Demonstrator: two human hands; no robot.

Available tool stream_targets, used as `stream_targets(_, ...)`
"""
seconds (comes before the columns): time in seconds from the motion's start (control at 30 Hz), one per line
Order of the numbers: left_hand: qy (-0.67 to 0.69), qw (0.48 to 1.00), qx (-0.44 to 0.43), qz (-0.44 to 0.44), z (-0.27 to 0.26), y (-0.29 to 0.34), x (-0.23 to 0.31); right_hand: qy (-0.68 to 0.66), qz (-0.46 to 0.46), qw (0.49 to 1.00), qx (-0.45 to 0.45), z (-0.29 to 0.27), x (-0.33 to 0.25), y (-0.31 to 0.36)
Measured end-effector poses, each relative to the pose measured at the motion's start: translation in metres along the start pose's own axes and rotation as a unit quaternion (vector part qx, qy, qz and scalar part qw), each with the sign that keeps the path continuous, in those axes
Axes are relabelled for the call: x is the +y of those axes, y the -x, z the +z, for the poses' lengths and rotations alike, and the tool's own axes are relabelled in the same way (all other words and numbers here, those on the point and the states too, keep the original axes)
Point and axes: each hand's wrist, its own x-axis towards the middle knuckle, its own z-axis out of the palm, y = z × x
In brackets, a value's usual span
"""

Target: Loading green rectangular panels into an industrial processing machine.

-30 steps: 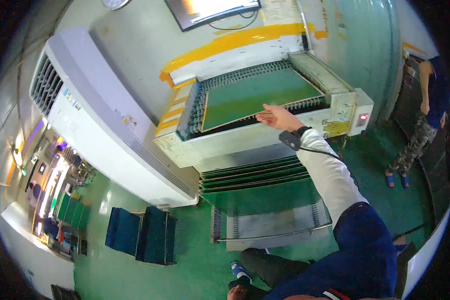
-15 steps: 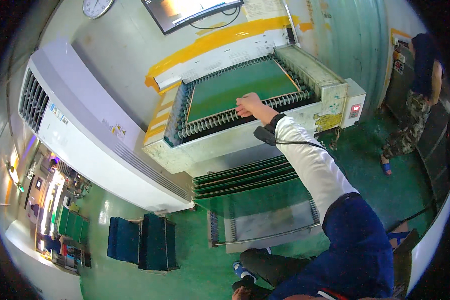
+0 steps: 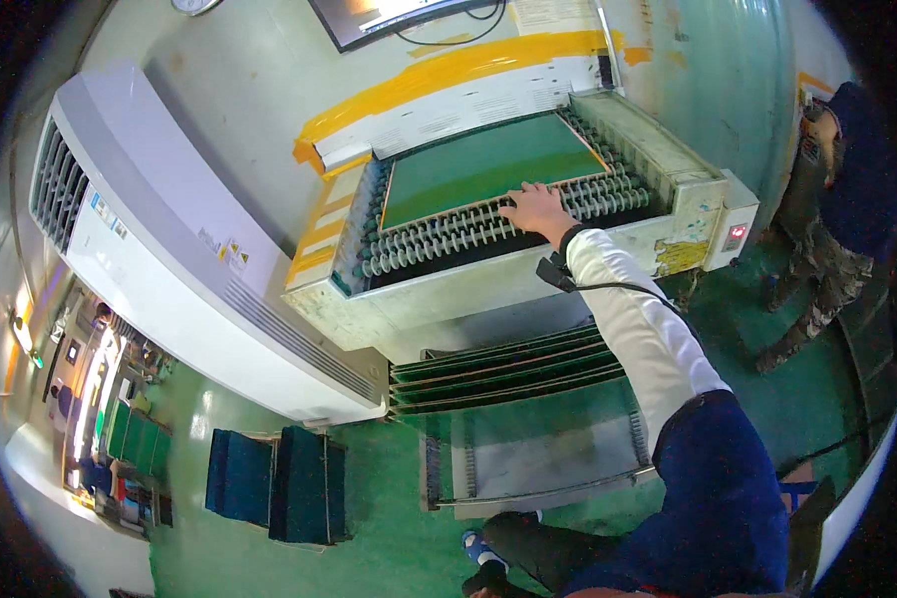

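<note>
A flat green panel (image 3: 493,169) with a thin copper-coloured edge lies on the rows of ringed rollers (image 3: 448,242) of a conveyor machine (image 3: 419,307). Over the rollers, by the panel's near edge, my right hand (image 3: 538,211) is stretched out with its fingers spread and nothing in them. Whether the fingertips touch the rollers or the panel I cannot tell. A black band with a cable circles that wrist. Only a sliver of my left hand (image 3: 482,593) shows at the lower edge, its fingers hidden.
Below the machine a rack (image 3: 543,488) holds several upright green panels (image 3: 508,374). A white air-conditioning unit (image 3: 199,259) stands left, with a dark blue rack (image 3: 309,483) on the green floor. Another person (image 3: 847,189) bends at the far right. A screen (image 3: 389,20) hangs above.
The green panel has slid farther back on the rollers, baring more rollers in front. My right hand has opened from a loose curl to spread fingers. The person at right has bent down.
</note>
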Motion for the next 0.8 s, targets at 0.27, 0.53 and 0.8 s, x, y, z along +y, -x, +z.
stream_targets(0.27,-0.011,1.000,0.004,0.001,0.004,-0.012,-0.001,-0.003,0.007,1.000,-0.008,0.005,0.001,-0.025)
stream_targets(0.53,-0.126,0.986,-0.005,0.111,-0.013,0.002,-0.043,0.006,-0.069,0.997,0.017,0.005,-0.011,0.018)
stream_targets(0.8,0.277,0.958,0.032,-0.064,-0.008,0.071,-0.005,-0.083,-0.215,0.970,0.077,0.018,0.016,0.122)
